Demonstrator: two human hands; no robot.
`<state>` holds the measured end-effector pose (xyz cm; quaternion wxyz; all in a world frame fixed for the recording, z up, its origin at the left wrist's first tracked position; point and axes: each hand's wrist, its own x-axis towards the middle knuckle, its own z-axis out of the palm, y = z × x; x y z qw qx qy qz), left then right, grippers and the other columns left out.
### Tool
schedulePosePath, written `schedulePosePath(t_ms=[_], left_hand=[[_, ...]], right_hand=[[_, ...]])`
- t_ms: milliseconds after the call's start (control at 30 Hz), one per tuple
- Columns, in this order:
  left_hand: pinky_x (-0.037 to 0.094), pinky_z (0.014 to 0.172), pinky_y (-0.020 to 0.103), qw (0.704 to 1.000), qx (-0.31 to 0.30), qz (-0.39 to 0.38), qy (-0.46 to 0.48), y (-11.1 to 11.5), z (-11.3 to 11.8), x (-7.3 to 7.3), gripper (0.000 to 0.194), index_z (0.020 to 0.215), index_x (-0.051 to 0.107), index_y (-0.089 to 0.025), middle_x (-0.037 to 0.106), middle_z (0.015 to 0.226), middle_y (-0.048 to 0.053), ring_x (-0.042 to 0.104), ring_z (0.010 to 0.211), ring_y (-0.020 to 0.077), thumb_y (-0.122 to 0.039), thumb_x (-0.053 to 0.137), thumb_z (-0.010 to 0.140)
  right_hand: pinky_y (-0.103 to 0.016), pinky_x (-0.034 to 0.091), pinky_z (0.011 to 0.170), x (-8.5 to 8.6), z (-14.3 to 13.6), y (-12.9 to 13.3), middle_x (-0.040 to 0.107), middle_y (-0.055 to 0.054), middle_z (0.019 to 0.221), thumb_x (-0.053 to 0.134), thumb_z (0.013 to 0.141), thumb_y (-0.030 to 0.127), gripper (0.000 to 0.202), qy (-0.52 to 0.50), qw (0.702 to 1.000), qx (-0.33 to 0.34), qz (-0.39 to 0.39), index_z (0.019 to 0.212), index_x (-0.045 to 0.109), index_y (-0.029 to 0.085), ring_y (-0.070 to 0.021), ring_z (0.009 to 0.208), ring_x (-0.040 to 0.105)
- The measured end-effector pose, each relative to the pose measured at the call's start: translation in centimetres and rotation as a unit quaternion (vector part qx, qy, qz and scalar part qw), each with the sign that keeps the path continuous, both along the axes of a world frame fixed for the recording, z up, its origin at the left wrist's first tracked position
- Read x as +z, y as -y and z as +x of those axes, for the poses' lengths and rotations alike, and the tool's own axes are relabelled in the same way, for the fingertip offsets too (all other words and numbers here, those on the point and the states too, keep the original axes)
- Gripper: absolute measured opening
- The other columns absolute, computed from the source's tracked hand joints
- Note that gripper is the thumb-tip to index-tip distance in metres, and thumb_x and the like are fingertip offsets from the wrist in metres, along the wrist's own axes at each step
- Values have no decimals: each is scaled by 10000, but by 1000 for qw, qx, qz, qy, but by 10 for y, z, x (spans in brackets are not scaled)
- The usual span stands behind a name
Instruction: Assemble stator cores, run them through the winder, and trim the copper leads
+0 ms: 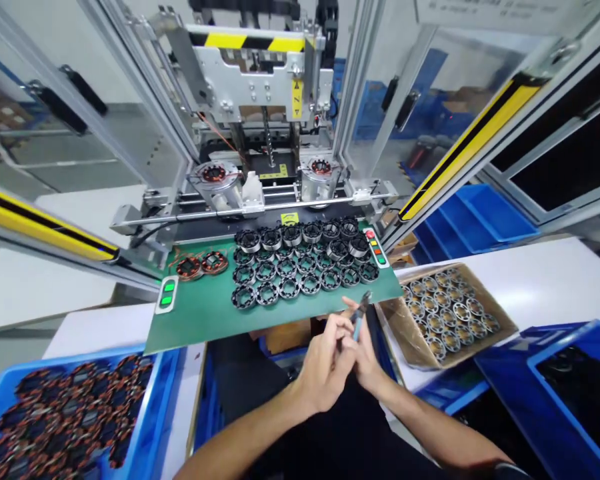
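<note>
Pliers [362, 312]: long axis slanting upward-right, head pointing forward | handles among fingers, head beyond | right hand [368, 360] grasping pliers | left hand [324, 365] curled, can't tell if gripping

Toward the right edge of the smooth counter [200, 321], rings [308, 273] combine matt black plastic and metal; pliers [363, 309] look metal-headed.

Factory workshop; caged machine [260, 90]; hazard stripes [230, 41]; stator rows [297, 268]; blue parts bin [164, 387]
</note>
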<state>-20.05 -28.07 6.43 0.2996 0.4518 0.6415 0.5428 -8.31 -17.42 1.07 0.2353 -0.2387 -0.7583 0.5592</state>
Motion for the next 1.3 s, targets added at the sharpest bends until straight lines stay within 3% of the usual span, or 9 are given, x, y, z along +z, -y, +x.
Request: schedulePosePath(t_ms=[100, 200, 267, 367, 467, 633, 833, 1067, 1300], left_hand=[[571, 715, 399, 996, -22, -11, -91, -19, -32, -1, 335, 1243, 667, -322, 780, 944, 15, 746, 765, 247, -591, 753, 1064], [593, 845, 432, 982, -8, -28, -185, -51, -69, -3, 171, 1104, 746, -311, 793, 1029, 59, 770, 991, 307, -442, 825, 1031], [604, 953, 466, 970, 11, -39, -238, -79, -92, 0, 117, 1167, 793, -309, 794, 1177, 102, 747, 1146, 342, -384, 774, 1079], [611, 1045, 520, 951, 43, -65, -299, -118, -116, 4, 257, 1355, 799, -296, 738, 1390, 161, 695, 1289, 390, -360, 753, 1111], [633, 1046, 550, 933, 59, -97, -342, -144, -123, -1, 347, 1416, 794, -284, 705, 1487, 196, 675, 1341, 431, -366, 818, 1080], [647, 1048, 516, 916, 72, -125, -373, -156, -119, -18, 226, 1306, 821, -296, 748, 1481, 168, 695, 1346, 406, -344, 824, 1085], [648, 1031, 479, 917, 100, -131, -365, -156, -120, -19, 113, 1175, 836, -303, 800, 1441, 122, 744, 1358, 365, -350, 866, 1076], [627, 1018, 450, 921, 128, -127, -346, -154, -118, -18, 144, 1185, 839, -295, 808, 1395, 109, 757, 1389, 345, -343, 895, 1061], [610, 992, 439, 908, 138, -149, -366, -162, -115, -15, 181, 1178, 845, -294, 815, 1307, 107, 754, 1286, 345, -406, 911, 1052]], right_hand=[[-403, 619, 699, 25, 17, -48, 598, -66, 1063, 409, 1138, 633, 636, -19, 997, -71, 3, 1714, 477, 372, -259, 781, 600], [-366, 543, 628, 54, 26, -94, 589, -47, 994, 448, 1107, 532, 523, -19, 992, -121, 25, 1555, 615, 320, -230, 716, 546], [-380, 574, 714, 73, 24, -120, 627, -53, 1007, 518, 1099, 478, 397, -8, 987, -154, 54, 1408, 695, 303, -242, 800, 606], [-455, 615, 988, 89, 6, -154, 733, -95, 1155, 648, 1110, 474, 234, 18, 978, -178, 110, 1157, 767, 278, -297, 1105, 715], [-496, 621, 1061, 84, -25, -184, 757, -138, 1332, 788, 1044, 558, 298, 43, 974, -166, 148, 1040, 776, 260, -335, 1230, 735], [-536, 630, 1121, 50, -69, -214, 766, -177, 1454, 1019, 794, 584, 475, 88, 974, -120, 169, 963, 723, 254, -395, 1356, 717], [-446, 617, 891, 36, -80, -220, 787, -47, 1021, 933, 866, 424, 349, 120, 973, -99, 168, 1097, 741, 248, -256, 849, 675], [-462, 621, 901, 37, -80, -217, 817, -101, 1250, 930, 912, 502, 464, 98, 975, -95, 174, 1255, 759, 242, -287, 944, 729], [-443, 605, 885, 34, -82, -221, 790, -81, 1129, 925, 926, 605, 491, 96, 975, -82, 182, 1191, 749, 231, -279, 943, 701]])
